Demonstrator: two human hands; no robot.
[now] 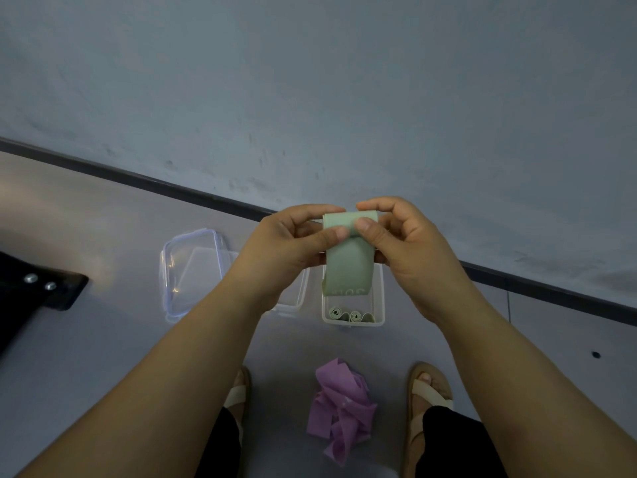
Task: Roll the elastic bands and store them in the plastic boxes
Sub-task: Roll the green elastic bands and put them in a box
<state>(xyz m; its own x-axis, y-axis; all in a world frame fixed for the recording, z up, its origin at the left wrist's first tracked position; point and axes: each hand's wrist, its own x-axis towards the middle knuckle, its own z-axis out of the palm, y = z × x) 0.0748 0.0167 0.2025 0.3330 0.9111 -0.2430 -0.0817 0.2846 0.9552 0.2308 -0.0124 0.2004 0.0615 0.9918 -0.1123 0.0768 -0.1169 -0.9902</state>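
Note:
A pale green elastic band (349,267) hangs in the air between my hands, its top end partly rolled. My left hand (293,246) pinches the roll's left side with thumb and fingers. My right hand (403,243) pinches its right side. Below the band sits a clear plastic box (381,305) on the floor holding two rolled green bands (348,316). A second clear box (293,305) lies left of it, mostly hidden by my left arm. A heap of loose purple bands (339,408) lies on the floor between my feet.
A clear lid with clip tabs (191,270) lies left of the boxes. A black object with two bolts (41,288) juts in at the far left. A wall with a dark skirting strip (193,193) runs behind. My sandalled feet (429,395) flank the purple heap.

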